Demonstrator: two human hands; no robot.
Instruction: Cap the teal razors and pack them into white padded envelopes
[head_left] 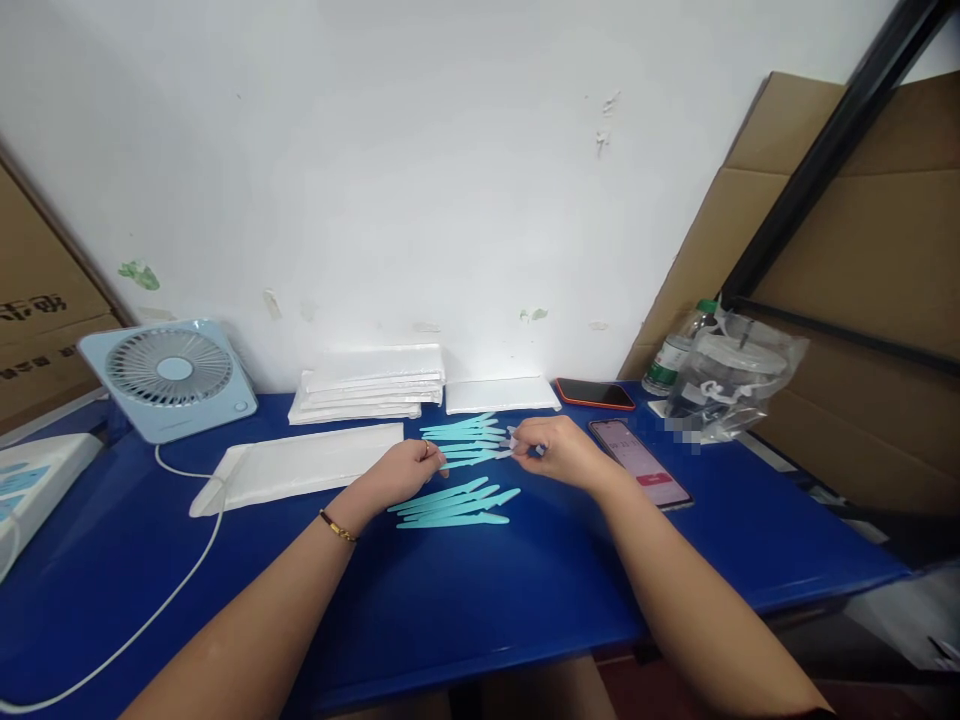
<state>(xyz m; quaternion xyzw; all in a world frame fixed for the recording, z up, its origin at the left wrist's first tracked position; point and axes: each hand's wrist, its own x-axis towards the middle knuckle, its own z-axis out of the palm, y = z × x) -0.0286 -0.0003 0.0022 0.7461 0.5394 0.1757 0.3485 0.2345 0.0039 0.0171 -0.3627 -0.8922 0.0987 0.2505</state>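
Observation:
Turquoise sticks shaped like eyebrow razors [459,432] lie in a loose row on the blue table, between my two hands. My left hand [401,472] is closed in a pinch at the left end of one stick. At the other end, the fingers of my right hand [553,452] pinch a small whitish, see-through piece [507,446] that looks like a blade cap. Its exact shape is partly hidden by the fingertips. Nearer to me, several more turquoise razors [454,508] are fanned out on the table.
Left of my hands lies a flat white packet [300,465]; stacked white packets [367,385] and another packet [501,394] sit by the wall. A blue fan [174,375] trails a white cable. Two phones [594,393], a bottle [667,362] and a bagged cup [731,375] stand right.

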